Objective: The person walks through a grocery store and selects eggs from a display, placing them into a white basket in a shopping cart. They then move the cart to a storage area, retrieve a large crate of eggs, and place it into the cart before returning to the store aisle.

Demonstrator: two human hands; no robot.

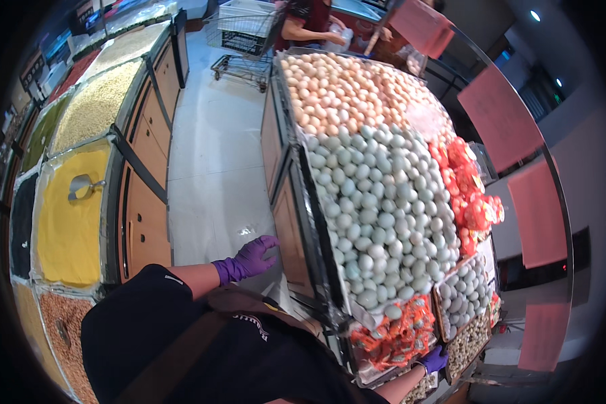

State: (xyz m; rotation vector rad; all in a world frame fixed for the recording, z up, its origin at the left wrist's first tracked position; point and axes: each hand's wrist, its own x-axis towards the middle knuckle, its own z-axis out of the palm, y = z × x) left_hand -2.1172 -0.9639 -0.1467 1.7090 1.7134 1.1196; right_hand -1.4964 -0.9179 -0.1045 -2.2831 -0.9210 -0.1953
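Note:
My left hand (pixel 250 258), in a purple glove, hangs in the air over the aisle floor beside the egg stand. It holds nothing and its fingers are apart. My right hand (pixel 434 359), gloved the same, is low at the right, by the edge between the red-orange wrapped packets (pixel 401 333) and a tray of small speckled eggs (pixel 467 346). Its fingers are partly hidden, so whether it grips anything is unclear. Beyond the packets spreads a large heap of pale blue-green eggs (pixel 384 202). A small tray of greyish eggs (pixel 464 293) sits to its right.
Brown eggs (pixel 333 91) fill the stand's far end, beside red net bags (pixel 467 187). Across the aisle, bins hold yellow meal (pixel 68 232) with a metal scoop (pixel 84 187). A shopping cart (pixel 245 65) and a person (pixel 308 25) are beyond. Pink signs (pixel 500 118) hang right.

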